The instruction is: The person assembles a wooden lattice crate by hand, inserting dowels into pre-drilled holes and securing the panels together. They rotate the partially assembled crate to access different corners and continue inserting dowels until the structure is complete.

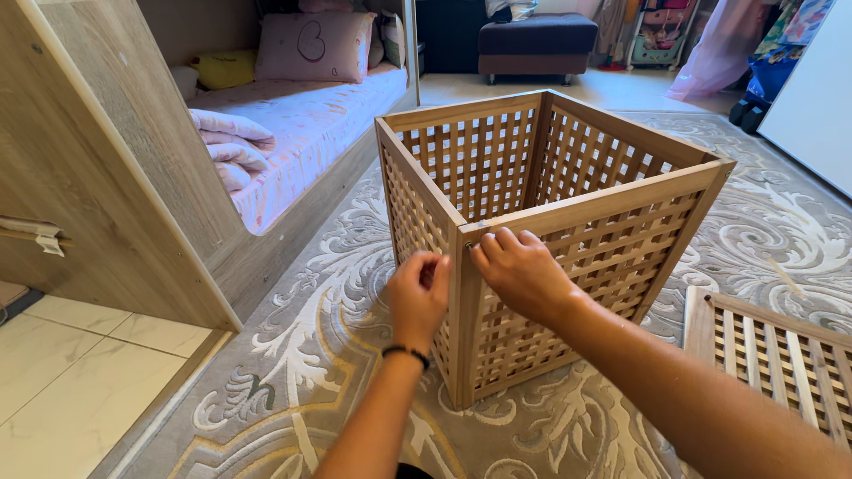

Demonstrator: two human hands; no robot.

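Note:
A square wooden lattice box with an open top stands on a grey patterned carpet. Both hands are at its near corner post. My right hand presses on the top of that corner, its fingertips pinched around a small metal part that I cannot make out. My left hand, with a black band on the wrist, is curled close beside the same corner, just left of it and slightly lower. Whether it holds anything is hidden by the fingers.
A loose wooden lattice panel lies flat on the carpet at the right. A low bed with pillows and a folded blanket sits at the left behind a wooden side panel. White floor tiles lie at the lower left.

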